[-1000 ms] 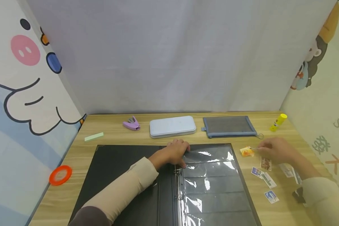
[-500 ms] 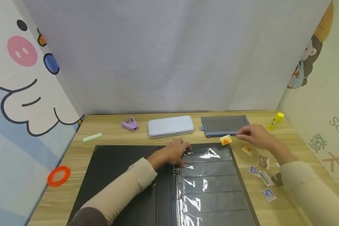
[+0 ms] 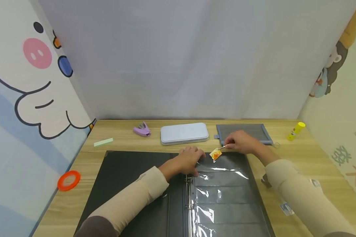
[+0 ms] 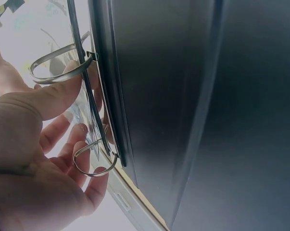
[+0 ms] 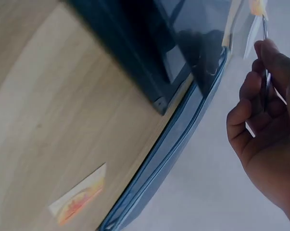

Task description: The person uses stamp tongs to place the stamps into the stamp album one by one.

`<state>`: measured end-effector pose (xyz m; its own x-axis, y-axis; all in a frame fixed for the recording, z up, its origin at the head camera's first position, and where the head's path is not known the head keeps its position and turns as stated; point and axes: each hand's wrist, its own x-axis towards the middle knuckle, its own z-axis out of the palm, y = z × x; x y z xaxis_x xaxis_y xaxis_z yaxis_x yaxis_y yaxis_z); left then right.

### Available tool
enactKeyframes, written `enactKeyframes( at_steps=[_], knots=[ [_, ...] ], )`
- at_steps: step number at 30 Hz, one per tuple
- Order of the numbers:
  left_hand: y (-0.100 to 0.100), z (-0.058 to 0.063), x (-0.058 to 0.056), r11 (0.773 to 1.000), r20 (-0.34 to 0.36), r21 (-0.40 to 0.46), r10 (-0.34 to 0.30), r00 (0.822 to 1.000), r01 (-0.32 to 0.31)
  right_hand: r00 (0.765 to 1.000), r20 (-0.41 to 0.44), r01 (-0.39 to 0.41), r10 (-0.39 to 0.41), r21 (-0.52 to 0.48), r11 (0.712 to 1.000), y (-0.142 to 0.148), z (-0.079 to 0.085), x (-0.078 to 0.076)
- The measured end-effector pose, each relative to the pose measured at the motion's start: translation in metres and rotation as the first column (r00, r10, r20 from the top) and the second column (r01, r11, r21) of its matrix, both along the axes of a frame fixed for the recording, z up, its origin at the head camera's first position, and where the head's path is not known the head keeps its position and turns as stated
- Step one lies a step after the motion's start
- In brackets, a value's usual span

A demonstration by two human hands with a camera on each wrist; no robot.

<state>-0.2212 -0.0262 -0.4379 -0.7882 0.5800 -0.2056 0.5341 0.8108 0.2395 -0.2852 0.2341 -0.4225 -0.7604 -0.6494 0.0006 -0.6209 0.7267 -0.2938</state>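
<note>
An open black ring binder [image 3: 136, 184] lies on the table with a clear pocket page [image 3: 225, 212] on its right side. My left hand [image 3: 188, 161] rests at the page's upper inner corner. In the left wrist view, its thumb and fingers are relaxed beside the metal rings [image 4: 63, 79] and the page edge. My right hand [image 3: 240, 141] pinches slim metal tweezers [image 3: 222, 147]. Their tip holds a yellow-orange stamp [image 3: 216, 154] over the top pocket. In the right wrist view, the tweezers [image 5: 265, 89] run between thumb and fingers.
Another stamp [image 5: 80, 197] lies on the table right of the binder; a blue one [image 3: 286, 209] shows beside the right sleeve. Behind the binder are a purple stapler-like tool [image 3: 142, 129], a pale case [image 3: 184, 133], a grey mesh pouch [image 3: 243, 130] and a yellow glue stick [image 3: 295, 131]. An orange ring [image 3: 69, 180] lies left.
My right hand has carried the stamp in the tweezers from the loose stamps on the right, leftward to above the page's top pocket. The left hand has stayed at the page corner.
</note>
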Motion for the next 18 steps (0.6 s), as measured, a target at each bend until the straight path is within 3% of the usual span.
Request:
enactKeyframes(
  at_steps=[6, 18],
  knots=[
    [0.0, -0.001, 0.0, 1.0, -0.014, -0.014, 0.0, 1.0, 0.0, 0.993, 0.019, -0.121, 0.12, 0.061, 0.991, -0.022, 0.0, 0.002],
    [0.001, -0.002, -0.001, 1.0, -0.034, -0.026, -0.01, 0.999, 0.009, 0.966, -0.033, -0.254, 0.257, 0.077, 0.964, -0.045, -0.006, 0.002]
  ],
)
